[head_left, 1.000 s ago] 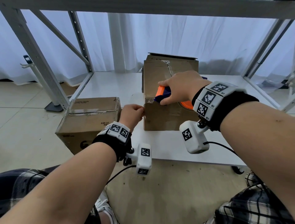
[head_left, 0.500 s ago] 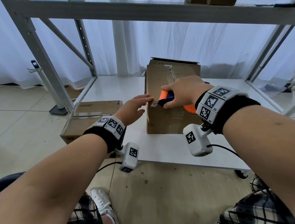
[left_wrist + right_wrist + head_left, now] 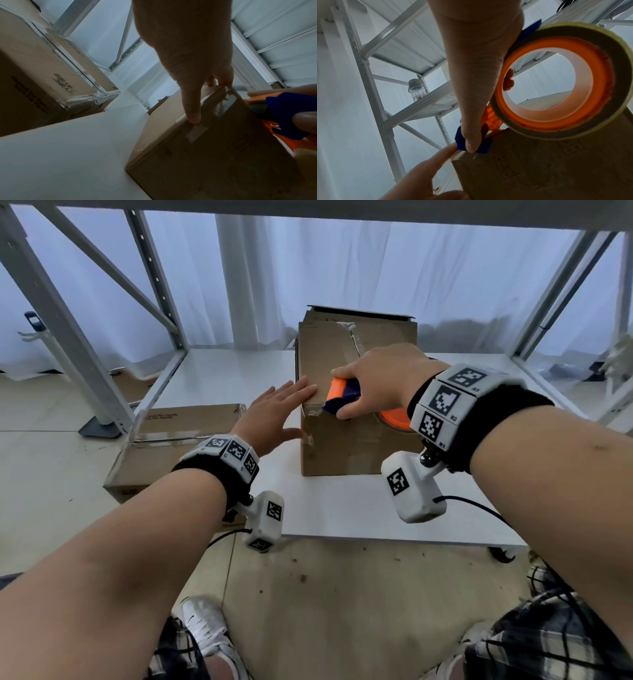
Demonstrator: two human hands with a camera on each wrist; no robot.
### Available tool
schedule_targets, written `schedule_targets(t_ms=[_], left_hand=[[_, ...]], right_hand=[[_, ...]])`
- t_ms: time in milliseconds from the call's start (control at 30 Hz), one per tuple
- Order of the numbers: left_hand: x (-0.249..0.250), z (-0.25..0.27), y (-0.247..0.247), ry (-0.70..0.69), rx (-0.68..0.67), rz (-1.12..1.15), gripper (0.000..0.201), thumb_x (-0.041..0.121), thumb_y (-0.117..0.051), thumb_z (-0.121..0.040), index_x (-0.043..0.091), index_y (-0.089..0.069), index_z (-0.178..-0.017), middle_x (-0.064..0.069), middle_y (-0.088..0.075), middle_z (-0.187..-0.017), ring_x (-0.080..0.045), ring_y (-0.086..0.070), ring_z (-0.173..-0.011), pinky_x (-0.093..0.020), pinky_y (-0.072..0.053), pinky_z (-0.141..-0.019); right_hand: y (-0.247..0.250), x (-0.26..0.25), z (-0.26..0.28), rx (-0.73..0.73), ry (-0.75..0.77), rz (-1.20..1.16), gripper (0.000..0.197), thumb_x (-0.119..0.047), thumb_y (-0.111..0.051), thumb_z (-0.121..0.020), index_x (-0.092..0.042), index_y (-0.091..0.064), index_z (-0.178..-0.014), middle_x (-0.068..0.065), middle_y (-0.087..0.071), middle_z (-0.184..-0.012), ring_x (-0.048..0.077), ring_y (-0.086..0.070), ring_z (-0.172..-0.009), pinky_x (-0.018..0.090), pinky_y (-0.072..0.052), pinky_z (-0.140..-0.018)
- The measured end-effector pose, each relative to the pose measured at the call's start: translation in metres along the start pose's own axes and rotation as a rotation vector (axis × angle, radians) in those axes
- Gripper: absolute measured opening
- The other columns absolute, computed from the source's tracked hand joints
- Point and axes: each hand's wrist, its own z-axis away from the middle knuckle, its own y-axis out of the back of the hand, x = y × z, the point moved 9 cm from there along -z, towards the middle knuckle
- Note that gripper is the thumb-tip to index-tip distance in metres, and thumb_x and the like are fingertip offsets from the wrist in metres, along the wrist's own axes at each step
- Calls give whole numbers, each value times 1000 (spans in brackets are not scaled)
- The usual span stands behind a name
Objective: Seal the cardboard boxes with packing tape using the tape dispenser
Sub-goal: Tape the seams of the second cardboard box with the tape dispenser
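On white lower shelf (image 3: pixel 342 508) of metal rack: upright cardboard box (image 3: pixel 356 446), brown, top flaps closed along centre seam, clear tape strip (image 3: pixel 224 104) folded over near top edge and running down the front face. Right hand (image 3: pixel 383 381), fingers curled round blue-and-orange tape dispenser (image 3: pixel 342 398), thumb (image 3: pixel 471 121) pressed along its blue nose; dispenser set at near edge of box top, roll (image 3: pixel 556 81) hanging in front of the box face, probably angled so to bring the blade across the tape and part it. Left hand (image 3: pixel 274 412), fingers straight and lightly spread, fingertips (image 3: pixel 223 81) on the top edge, thumb (image 3: pixel 192 108) down on the front face beside the tape end; placed, by judgement, to steady the box and smooth the strip against the pull. Beside the shelf, on floor: second cardboard box (image 3: pixel 178 446), lower, edges already bound in glossy tape. Behind: white curtain (image 3: pixel 342 268). On an upper rack shelf: clear bottle (image 3: pixel 416 89).
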Motion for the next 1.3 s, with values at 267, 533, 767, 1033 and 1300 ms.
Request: schedule_targets(t_ms=[267, 533, 767, 1033, 1300], left_hand=[[8, -6, 20, -31, -29, 77, 66, 31, -66, -87, 25, -35, -145, 8, -30, -153, -12, -17, -145, -33, -20, -114], [13, -8, 35, -84, -7, 203, 45, 19, -67, -88, 20, -56, -131, 3, -51, -138, -8, -44, -131, -21, -28, -109], [13, -1, 30, -106, 73, 305, 36, 17, -63, -91, 19, -61, -126, -4, -54, -136, -13, -46, -130, -20, -27, -110], [11, 6, 26, -92, 215, 299, 33, 18, -60, -93, 22, -61, -125, -4, -55, -135, -16, -50, -127, -18, -29, -108], [5, 12, 7, -14, 142, 182, 57, 20, -58, -94, 26, -35, -145, 7, -37, -150, -15, -45, -130, -25, -35, -105]], right_hand=[[1, 1, 1, 2, -2, 3, 71, -74, -48, -79, -38, -40, -140, -1, -58, -122, 23, -55, -111, 33, -44, -72], [0, -1, 1, -8, 4, 6, 71, -75, -47, -80, -38, -38, -141, 0, -58, -123, 23, -56, -110, 33, -44, -71], [0, 1, 2, -18, 2, -3, 73, -75, -47, -79, -40, -36, -142, -2, -57, -126, 22, -55, -113, 33, -44, -73], [0, 5, -1, -41, -1, -31, 79, -77, -49, -77, -43, -31, -145, -5, -52, -136, 21, -49, -123, 35, -43, -81], [-1, 6, -1, -46, 0, -32, 79, -78, -48, -77, -42, -30, -146, -6, -52, -136, 20, -49, -122, 34, -41, -79]])
